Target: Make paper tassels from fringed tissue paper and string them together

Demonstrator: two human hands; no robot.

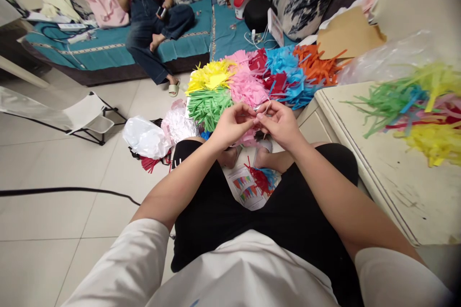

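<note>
My left hand (234, 123) and my right hand (283, 124) meet fingertip to fingertip above my knees, both closed in a pinch. A thin white string (267, 106) loops over the right fingers and runs to where the fingertips touch; its ends are hidden. Just beyond the hands lies a heap of fringed tissue-paper tassels: yellow (211, 76), green (209, 105), pink (248, 85), blue (283, 60) and orange (317, 64). Between my feet, red and blue tassels (261, 180) rest beside a printed sheet (248, 191) with pictures of bunting.
On the right, a cream cabinet (399, 187) bears more tassels (428, 110). White plastic bags (146, 136) lie on the floor at left, near a folding stool (90, 117). A person (144, 5) sits on the teal-covered sofa (97, 53). A black cable (72, 191) crosses the floor.
</note>
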